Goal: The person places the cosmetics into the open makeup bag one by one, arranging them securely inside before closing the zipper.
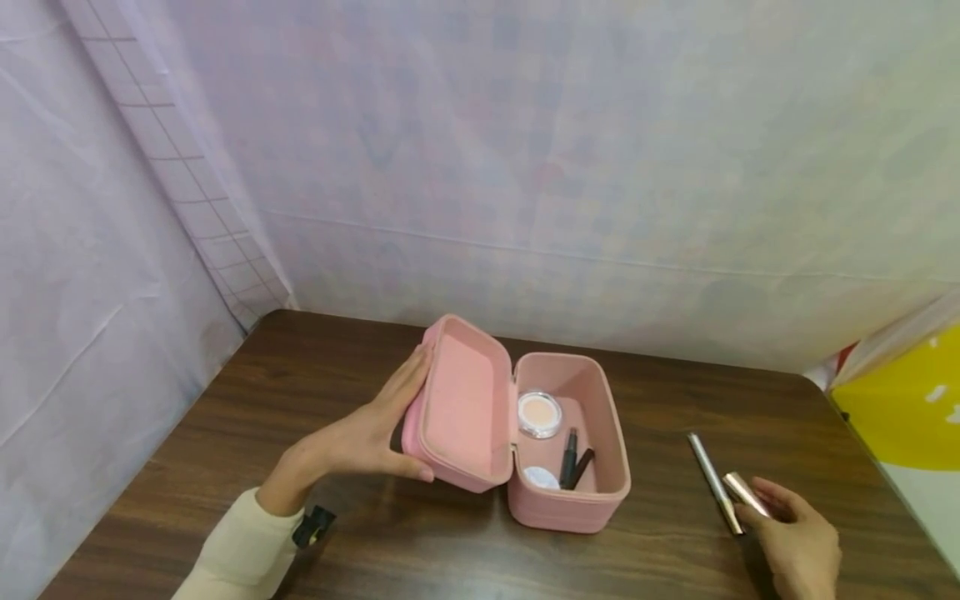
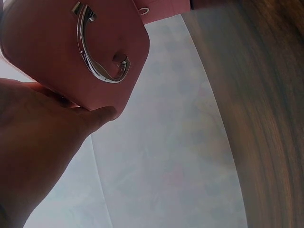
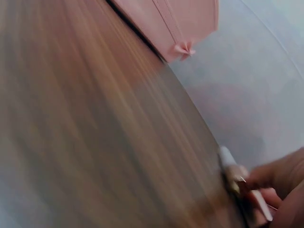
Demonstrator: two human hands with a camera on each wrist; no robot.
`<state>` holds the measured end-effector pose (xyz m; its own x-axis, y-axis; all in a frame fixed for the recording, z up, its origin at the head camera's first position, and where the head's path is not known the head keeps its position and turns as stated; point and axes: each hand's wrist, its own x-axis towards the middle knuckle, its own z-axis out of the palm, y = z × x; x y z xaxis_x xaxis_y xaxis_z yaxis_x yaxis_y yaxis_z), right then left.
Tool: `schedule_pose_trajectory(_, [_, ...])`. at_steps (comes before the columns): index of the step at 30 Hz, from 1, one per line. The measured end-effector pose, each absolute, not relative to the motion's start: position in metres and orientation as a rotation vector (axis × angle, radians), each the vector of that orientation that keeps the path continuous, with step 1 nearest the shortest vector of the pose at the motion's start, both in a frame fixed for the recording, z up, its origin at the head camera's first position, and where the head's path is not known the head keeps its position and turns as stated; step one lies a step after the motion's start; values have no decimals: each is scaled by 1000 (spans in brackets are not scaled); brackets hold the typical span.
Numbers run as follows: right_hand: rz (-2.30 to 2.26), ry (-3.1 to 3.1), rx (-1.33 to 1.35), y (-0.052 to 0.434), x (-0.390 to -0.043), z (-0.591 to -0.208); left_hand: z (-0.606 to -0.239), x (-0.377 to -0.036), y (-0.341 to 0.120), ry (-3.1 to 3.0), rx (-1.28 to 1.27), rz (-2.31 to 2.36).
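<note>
A pink cosmetic case (image 1: pixel 577 500) stands open on the dark wooden table (image 1: pixel 300 383). My left hand (image 1: pixel 367 437) grips its raised lid (image 1: pixel 465 400), fingers along the outside and thumb on the front edge. In the left wrist view the lid (image 2: pixel 52 57) shows a metal handle (image 2: pixel 102 52). Inside the case lie a round compact (image 1: pixel 538 414), a black pencil-like stick (image 1: pixel 570 457) and a small white item (image 1: pixel 542 477). To the right, my right hand (image 1: pixel 798 542) pinches the end of a rose-gold tube (image 1: pixel 742 492) lying beside a slim silver tube (image 1: pixel 711 475).
A pale cloth backdrop (image 1: pixel 525 167) hangs behind and to the left of the table. A yellow object (image 1: pixel 907 400) sits past the table's right edge. In the blurred right wrist view, the case (image 3: pixel 171 23) lies far from my fingers (image 3: pixel 280 190).
</note>
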<state>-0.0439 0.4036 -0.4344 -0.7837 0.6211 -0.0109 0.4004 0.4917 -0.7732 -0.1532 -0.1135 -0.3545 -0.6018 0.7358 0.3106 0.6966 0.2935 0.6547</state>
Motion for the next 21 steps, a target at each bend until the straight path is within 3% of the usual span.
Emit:
schedule_pose_trajectory(6, [1089,-2786,-494,433,-43,-429,-356,-154,-111,2476,1383,1219])
schedule_pose_trajectory(21, [1048,-3040,-413,446,-44,-422,-356,-153,-115,2483,1400,1213])
